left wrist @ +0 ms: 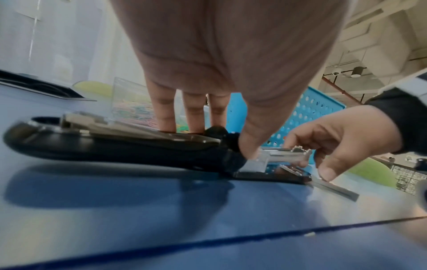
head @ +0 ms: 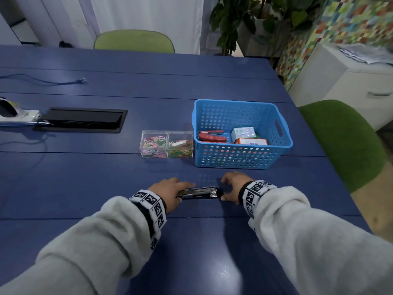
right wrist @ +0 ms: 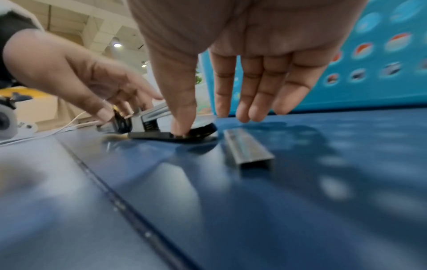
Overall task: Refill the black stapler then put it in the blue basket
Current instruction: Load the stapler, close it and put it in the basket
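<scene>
The black stapler (head: 197, 192) lies swung open on the blue table, its silver magazine facing up. My left hand (head: 168, 192) grips its left half, fingers behind the cover and thumb at the hinge (left wrist: 248, 146). My right hand (head: 231, 188) is at the right end, thumb pressing the black base (right wrist: 161, 135), the other fingers (right wrist: 254, 91) straight and held off the table. A strip of staples (right wrist: 247, 151) lies loose on the table beside that thumb; the left wrist view shows the strip of staples (left wrist: 335, 190) too. The blue basket (head: 240, 159) stands just beyond the hands.
In the basket are a red stapler (head: 210, 136) and small boxes (head: 244, 134). Left of it stands a clear box of coloured paper clips (head: 167, 144). A black cable hatch (head: 83, 120) is further left; a green chair (head: 340, 141) stands at the table's right edge.
</scene>
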